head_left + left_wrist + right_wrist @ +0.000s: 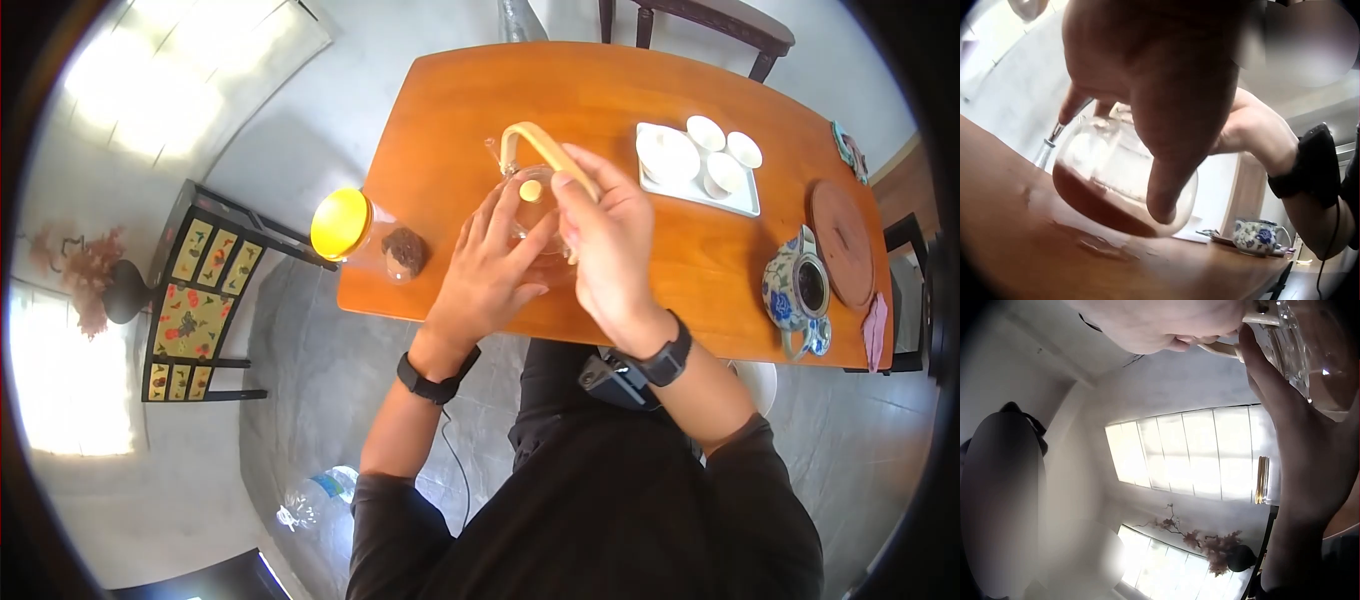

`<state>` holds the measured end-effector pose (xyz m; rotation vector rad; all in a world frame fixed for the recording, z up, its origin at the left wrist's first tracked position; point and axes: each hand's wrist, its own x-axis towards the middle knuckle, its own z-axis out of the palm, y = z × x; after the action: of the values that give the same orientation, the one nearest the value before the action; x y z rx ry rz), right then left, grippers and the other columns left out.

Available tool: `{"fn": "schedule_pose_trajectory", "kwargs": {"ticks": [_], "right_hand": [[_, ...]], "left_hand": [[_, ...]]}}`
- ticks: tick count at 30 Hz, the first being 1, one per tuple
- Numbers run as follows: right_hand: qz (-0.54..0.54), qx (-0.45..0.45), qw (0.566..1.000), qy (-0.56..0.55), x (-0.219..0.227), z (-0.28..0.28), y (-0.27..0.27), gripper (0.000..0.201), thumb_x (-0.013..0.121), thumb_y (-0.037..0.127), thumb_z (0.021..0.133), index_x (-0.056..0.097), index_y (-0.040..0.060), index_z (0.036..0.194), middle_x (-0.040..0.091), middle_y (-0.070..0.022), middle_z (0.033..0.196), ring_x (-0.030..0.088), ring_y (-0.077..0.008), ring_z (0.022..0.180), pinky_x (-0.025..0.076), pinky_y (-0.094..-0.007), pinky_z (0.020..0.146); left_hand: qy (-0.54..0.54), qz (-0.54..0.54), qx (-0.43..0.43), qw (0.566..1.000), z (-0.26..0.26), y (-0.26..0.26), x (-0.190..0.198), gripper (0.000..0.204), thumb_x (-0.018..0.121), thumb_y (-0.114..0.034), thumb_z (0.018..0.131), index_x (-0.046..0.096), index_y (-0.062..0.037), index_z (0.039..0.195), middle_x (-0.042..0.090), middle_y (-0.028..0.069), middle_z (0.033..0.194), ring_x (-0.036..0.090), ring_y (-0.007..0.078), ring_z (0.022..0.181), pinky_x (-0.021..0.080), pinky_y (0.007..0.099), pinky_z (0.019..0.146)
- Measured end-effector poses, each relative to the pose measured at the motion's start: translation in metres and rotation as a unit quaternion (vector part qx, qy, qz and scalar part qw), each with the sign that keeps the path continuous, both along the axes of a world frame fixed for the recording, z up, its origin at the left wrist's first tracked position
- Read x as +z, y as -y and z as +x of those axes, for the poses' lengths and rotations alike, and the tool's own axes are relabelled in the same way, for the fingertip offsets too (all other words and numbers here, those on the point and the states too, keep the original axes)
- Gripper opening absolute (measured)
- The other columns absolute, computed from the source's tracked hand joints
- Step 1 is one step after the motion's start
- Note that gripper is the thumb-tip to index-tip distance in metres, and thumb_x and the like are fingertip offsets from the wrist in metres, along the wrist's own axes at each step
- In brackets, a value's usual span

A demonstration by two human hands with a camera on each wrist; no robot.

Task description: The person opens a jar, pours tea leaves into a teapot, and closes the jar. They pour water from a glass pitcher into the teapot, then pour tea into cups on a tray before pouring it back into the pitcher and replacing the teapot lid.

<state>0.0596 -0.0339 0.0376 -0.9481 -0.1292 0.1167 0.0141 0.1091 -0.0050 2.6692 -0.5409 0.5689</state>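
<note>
A clear glass teapot [1110,215] with a curved light wooden handle [540,143] is tilted close over the table, and a reddish-brown tone shows through its lower part. My right hand [615,230] grips the near end of that handle. The round light lid knob [531,190] shows between both hands. My left hand [485,275] lies over the pot's near left side, fingers spread and fairly straight. In the left wrist view its thumb [1163,187] rests against the glass. My hands hide much of the pot's body in the head view.
On the wooden table [460,110], a white tray [742,200] with several white cups stands at the back right. A blue-and-white pot [795,290] sits near a round brown board [840,240]. Left is a jar with a yellow lid [340,224] and dark contents, at the table's edge.
</note>
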Motion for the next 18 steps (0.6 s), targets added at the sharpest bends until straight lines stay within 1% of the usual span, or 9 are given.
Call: {"fn": "schedule_pose_trajectory", "kwargs": {"ticks": [1,6,8,10,14,15,16,17,18], "right_hand": [[-0.003,0.003,1.0,0.015,-0.01,0.004,-0.005,0.033,0.061,0.007,0.099,0.059,-0.0093,0.128,0.07,-0.007,0.102,0.063,-0.0073,0.089,0.05,-0.0218,0.074],[0.018,-0.04,0.999,0.028,-0.021,0.008,-0.03,0.031,0.064,0.005,0.097,0.06,-0.0105,0.124,0.069,-0.0102,0.11,0.063,-0.0097,0.093,0.052,-0.0252,0.08],[-0.067,-0.111,0.988,0.08,-0.053,0.021,-0.044,0.035,0.07,0.01,0.091,0.063,-0.0096,0.12,0.069,-0.017,0.105,0.066,-0.0214,0.092,0.052,-0.0342,0.085],[-0.108,-0.06,0.989,0.079,-0.055,0.021,-0.039,0.035,0.063,0.007,0.099,0.056,-0.0073,0.13,0.068,-0.008,0.11,0.061,-0.0061,0.09,0.051,-0.022,0.075],[-0.096,-0.069,0.99,0.071,-0.053,0.017,-0.044,0.036,0.063,0.01,0.1,0.055,-0.0077,0.13,0.068,-0.0088,0.112,0.062,-0.0072,0.09,0.051,-0.0227,0.075],[-0.103,-0.098,0.986,0.088,-0.062,0.018,-0.047,0.037,0.063,0.011,0.1,0.054,-0.0076,0.131,0.068,-0.0087,0.11,0.062,-0.0076,0.09,0.051,-0.0232,0.075],[-0.11,-0.128,0.98,0.105,-0.061,0.019,-0.046,0.038,0.063,0.012,0.1,0.054,-0.0076,0.131,0.068,-0.0086,0.109,0.062,-0.008,0.089,0.051,-0.0236,0.075],[-0.097,-0.128,0.982,0.096,-0.061,0.018,-0.042,0.039,0.063,0.014,0.101,0.054,-0.0069,0.132,0.068,-0.0071,0.103,0.062,-0.0079,0.086,0.051,-0.0244,0.075],[-0.096,-0.132,0.982,0.094,-0.062,0.017,-0.036,0.039,0.063,0.014,0.101,0.054,-0.0069,0.132,0.068,-0.0071,0.103,0.062,-0.0079,0.086,0.051,-0.0244,0.075]], "left_hand": [[-0.011,-0.002,-0.009,1.0,0.003,-0.008,0.0,0.089,0.088,-0.017,0.063,0.051,-0.0213,0.144,0.03,0.0215,0.159,0.038,0.0436,0.141,0.041,0.0526,0.11],[-0.013,-0.005,-0.041,0.999,0.018,-0.027,-0.011,0.081,0.086,-0.017,0.068,0.054,-0.0165,0.142,0.029,0.0226,0.16,0.035,0.0461,0.143,0.039,0.0534,0.113],[-0.028,-0.01,-0.065,0.997,0.019,-0.029,-0.015,0.076,0.085,-0.016,0.07,0.055,-0.013,0.139,0.029,0.0248,0.159,0.034,0.0483,0.144,0.037,0.0543,0.114],[-0.039,-0.026,-0.053,0.997,0.021,-0.031,-0.019,0.073,0.084,-0.014,0.072,0.055,-0.0108,0.138,0.03,0.0271,0.158,0.033,0.0495,0.144,0.037,0.0548,0.114],[-0.053,-0.033,-0.055,0.997,0.023,-0.031,-0.021,0.068,0.082,-0.012,0.076,0.055,-0.0093,0.138,0.03,0.0278,0.158,0.034,0.0498,0.144,0.039,0.0566,0.112],[-0.047,-0.026,-0.067,0.996,0.024,-0.032,-0.019,0.076,0.082,-0.007,0.074,0.051,-0.0116,0.143,0.029,0.0277,0.159,0.034,0.0498,0.144,0.04,0.0554,0.112],[-0.049,-0.024,-0.073,0.996,0.023,-0.031,-0.017,0.076,0.082,-0.007,0.074,0.051,-0.0116,0.143,0.029,0.0277,0.159,0.034,0.0498,0.144,0.04,0.0554,0.112],[-0.058,-0.027,-0.066,0.996,0.022,-0.03,-0.015,0.083,0.083,-0.004,0.071,0.048,-0.0132,0.146,0.028,0.0277,0.159,0.033,0.0497,0.145,0.041,0.0541,0.112],[-0.067,-0.031,-0.059,0.995,0.02,-0.029,-0.014,0.09,0.084,-0.001,0.069,0.046,-0.0147,0.149,0.026,0.0277,0.16,0.032,0.0496,0.145,0.042,0.0529,0.112]]}}
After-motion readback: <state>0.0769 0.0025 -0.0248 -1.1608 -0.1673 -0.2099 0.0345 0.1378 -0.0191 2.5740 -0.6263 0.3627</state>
